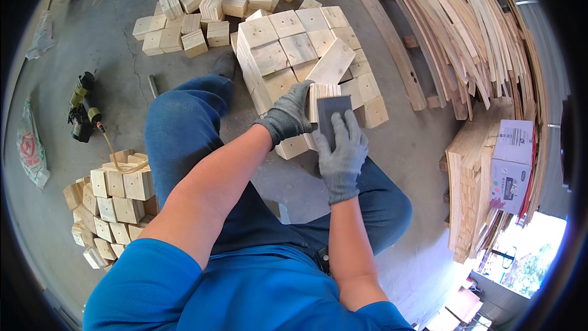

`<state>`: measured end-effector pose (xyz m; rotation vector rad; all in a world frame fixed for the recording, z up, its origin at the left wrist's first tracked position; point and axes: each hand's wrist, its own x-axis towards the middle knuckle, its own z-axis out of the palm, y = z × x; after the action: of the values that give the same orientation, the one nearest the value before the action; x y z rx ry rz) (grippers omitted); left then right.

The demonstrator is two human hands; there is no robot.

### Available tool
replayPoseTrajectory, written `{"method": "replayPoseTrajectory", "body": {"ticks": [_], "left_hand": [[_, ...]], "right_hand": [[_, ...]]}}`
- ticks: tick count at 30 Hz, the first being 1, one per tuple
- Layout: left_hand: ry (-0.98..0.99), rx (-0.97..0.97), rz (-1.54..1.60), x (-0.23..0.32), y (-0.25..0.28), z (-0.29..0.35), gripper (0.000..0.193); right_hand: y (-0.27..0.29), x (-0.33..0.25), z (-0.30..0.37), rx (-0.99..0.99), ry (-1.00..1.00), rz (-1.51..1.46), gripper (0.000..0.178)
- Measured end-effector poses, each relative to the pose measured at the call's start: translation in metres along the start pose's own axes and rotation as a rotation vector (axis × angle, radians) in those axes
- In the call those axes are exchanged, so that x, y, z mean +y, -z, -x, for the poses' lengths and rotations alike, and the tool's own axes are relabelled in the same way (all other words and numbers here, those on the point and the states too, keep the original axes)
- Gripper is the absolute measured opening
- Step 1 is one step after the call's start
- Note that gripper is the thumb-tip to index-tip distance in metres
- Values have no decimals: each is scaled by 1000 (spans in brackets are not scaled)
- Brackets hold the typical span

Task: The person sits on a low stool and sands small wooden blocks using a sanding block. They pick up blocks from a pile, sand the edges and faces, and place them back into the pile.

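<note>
My left hand, in a grey work glove, is closed on the left side of a small wooden block with a layered, striped edge. My right hand, gloved too, grips a dark grey flat rectangular piece that looks like a sanding block. That piece lies against the wooden block, and its underside is hidden. Both hands are over the near edge of a squared stack of wooden blocks between my knees. A loose flat wooden piece lies slantwise on top of the stack.
Loose wooden blocks lie heaped at the far left, with another block pile near my left knee. A green-and-black tool with a hose rests on the floor. At right are long wood strips and a cardboard box.
</note>
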<state>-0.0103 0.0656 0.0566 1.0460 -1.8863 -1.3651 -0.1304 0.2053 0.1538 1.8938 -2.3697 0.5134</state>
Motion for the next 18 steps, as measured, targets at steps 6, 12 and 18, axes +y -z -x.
{"method": "replayPoseTrajectory", "body": {"ticks": [6,12,18], "left_hand": [[-3,-18,-17,-9,-3,-1,106],[-104,28,-74,-24,-7,0,107],[-96,22,12,-15,-6,-2,105]], "right_hand": [[8,-5,21,-26,22,-4,62],[-20,-3,-46,7,47,14,56],[-35,-2,-110,-42,-7,6,57]]}}
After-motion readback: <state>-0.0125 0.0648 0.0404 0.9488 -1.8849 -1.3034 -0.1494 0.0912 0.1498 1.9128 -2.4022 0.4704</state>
